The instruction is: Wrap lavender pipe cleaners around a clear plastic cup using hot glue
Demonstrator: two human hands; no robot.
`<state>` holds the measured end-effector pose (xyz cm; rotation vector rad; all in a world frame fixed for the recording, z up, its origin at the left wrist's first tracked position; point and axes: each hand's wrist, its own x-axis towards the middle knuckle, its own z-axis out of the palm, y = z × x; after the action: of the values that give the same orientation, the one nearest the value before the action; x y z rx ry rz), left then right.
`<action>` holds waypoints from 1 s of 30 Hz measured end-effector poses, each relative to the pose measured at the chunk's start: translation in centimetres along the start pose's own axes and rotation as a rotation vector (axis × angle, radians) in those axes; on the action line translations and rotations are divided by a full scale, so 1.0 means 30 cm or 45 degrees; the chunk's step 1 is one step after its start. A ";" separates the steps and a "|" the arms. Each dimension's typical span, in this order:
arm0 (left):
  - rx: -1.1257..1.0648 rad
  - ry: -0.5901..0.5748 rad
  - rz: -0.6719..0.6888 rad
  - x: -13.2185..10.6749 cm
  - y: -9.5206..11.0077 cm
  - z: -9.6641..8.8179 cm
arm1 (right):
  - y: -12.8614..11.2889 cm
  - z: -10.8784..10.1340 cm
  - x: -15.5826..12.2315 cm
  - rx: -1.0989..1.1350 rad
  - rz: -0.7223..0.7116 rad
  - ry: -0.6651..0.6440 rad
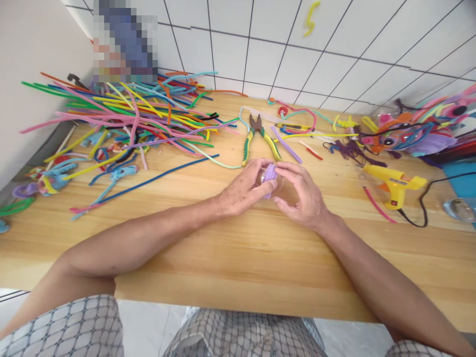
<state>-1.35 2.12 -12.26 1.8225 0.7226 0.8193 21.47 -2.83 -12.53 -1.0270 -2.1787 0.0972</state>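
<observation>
Over the middle of the wooden table (230,258), my left hand (243,191) and my right hand (299,193) meet around a small purple pipe-cleaner piece (269,174). Both hands pinch it with curled fingers, and it seems wound on something small and clear. Most of the piece is hidden by my fingers. Just beyond my hands lie pliers (258,139) with yellow-green handles.
A big pile of coloured pipe cleaners (137,116) covers the table's far left. A yellow glue gun (396,186) with a black cord lies at the right. Finished pipe-cleaner figures (412,131) sit at the far right. A loose purple pipe cleaner (286,145) lies by the pliers.
</observation>
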 end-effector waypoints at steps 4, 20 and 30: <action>0.000 0.001 -0.010 0.000 0.002 -0.001 | 0.000 0.007 -0.002 0.007 0.017 0.026; -0.034 0.000 -0.030 -0.001 0.005 0.002 | -0.007 0.022 -0.004 -0.015 0.019 0.077; 0.065 -0.016 -0.051 0.002 0.027 0.000 | -0.009 0.020 -0.004 -0.047 0.008 0.078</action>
<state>-1.21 1.88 -11.51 1.8516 0.7756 0.7691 20.96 -2.97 -12.96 -1.0441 -2.1292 0.0287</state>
